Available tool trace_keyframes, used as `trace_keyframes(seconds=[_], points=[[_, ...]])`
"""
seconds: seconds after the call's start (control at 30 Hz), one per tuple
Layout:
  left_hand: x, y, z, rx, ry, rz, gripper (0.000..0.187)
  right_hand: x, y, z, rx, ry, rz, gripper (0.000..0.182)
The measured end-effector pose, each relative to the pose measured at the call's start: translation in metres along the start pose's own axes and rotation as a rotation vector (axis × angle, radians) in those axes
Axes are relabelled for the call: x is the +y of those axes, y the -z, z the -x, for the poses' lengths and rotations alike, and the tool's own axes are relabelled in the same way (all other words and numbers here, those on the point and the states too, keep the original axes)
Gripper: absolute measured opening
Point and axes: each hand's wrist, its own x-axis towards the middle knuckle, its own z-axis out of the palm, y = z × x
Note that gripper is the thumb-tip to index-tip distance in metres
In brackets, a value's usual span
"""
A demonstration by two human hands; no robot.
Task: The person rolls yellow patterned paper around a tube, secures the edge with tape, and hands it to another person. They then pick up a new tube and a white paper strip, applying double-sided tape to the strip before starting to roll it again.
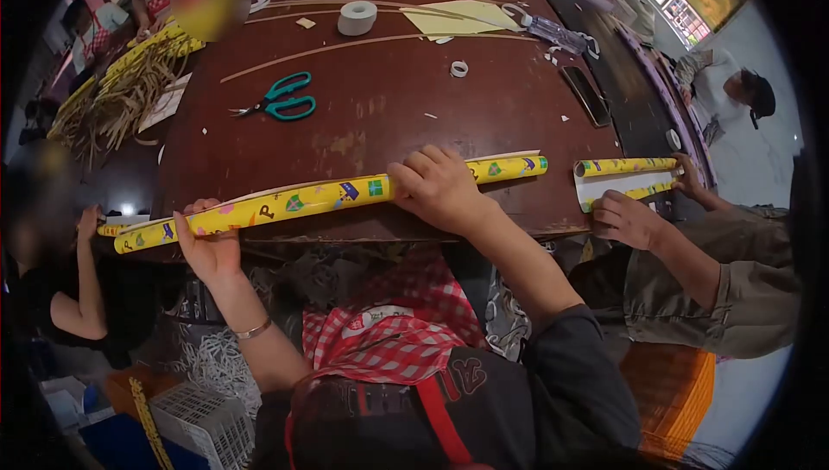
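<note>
A long yellow roll of printed paper lies slightly slanted along the near edge of the brown table, its left end nearer to me. A pale paper edge shows along its far side. My left hand holds the roll toward its left end, thumb in front and fingers behind. Farther right, my right hand is wrapped over the top of the roll, its fingertips partly hidden. Teal-handled scissors lie on the table beyond the roll, apart from both hands.
On the table are a white tape roll, a small white ring, a yellow sheet, thin strips and a phone. A co-worker's hand holds another yellow roll at right; another person works at left. Crates stand below.
</note>
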Motion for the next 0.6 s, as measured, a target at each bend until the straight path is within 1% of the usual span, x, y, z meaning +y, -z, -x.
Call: trace_keyframes(seconds=[0.07, 0.13, 0.17, 0.2, 0.23, 0.27, 0.33, 0.37, 0.4, 0.43, 0.5, 0.53, 0.57, 0.6], points=[[0.002, -0.006, -0.005, -0.009, -0.003, -0.007, 0.025, 0.006, 0.000, 0.001, -0.006, -0.019, 0.013, 0.033], [0.011, -0.017, -0.002, 0.275, -0.075, -0.190, 0.036, 0.010, 0.000, -0.001, -0.012, -0.038, 0.025, 0.034], [0.031, 0.000, -0.007, 0.076, -0.056, -0.172, 0.047, 0.011, 0.003, -0.002, -0.012, -0.046, 0.018, 0.034], [0.042, 0.017, -0.009, 0.224, -0.208, -0.316, 0.047, 0.011, 0.006, -0.004, -0.016, -0.069, 0.020, 0.035], [0.047, 0.014, -0.011, 0.374, -0.359, -0.457, 0.047, 0.015, 0.004, -0.001, -0.061, -0.088, 0.028, 0.035], [0.046, -0.006, -0.007, 0.585, -0.564, -0.731, 0.048, 0.019, 0.003, 0.001, -0.107, -0.107, 0.039, 0.036], [0.031, -0.020, -0.002, 0.257, -0.824, -1.031, 0.053, 0.025, 0.005, 0.001, -0.112, -0.084, 0.032, 0.036], [0.017, -0.028, 0.001, 0.104, -0.755, -1.226, 0.061, 0.028, 0.006, 0.000, -0.127, -0.091, 0.042, 0.036], [0.006, -0.057, 0.009, -0.146, -0.670, -1.624, 0.063, 0.030, 0.007, 0.001, -0.144, -0.097, 0.052, 0.036], [-0.003, -0.075, 0.009, -0.413, -0.707, -2.057, 0.066, 0.033, 0.009, 0.001, -0.164, -0.099, 0.067, 0.036], [-0.027, -0.096, 0.005, -0.535, -0.506, -2.197, 0.069, 0.032, 0.012, -0.002, -0.125, -0.075, 0.051, 0.035], [-0.032, -0.100, 0.001, -0.600, -0.447, -2.242, 0.070, 0.033, 0.014, -0.002, -0.083, -0.068, 0.046, 0.034], [-0.035, -0.102, -0.003, -0.670, -0.383, -2.285, 0.071, 0.038, 0.015, 0.003, -0.177, -0.100, 0.056, 0.037], [-0.039, -0.098, -0.006, -0.712, -0.439, -2.231, 0.059, 0.038, 0.017, 0.005, -0.175, -0.095, 0.050, 0.037]])
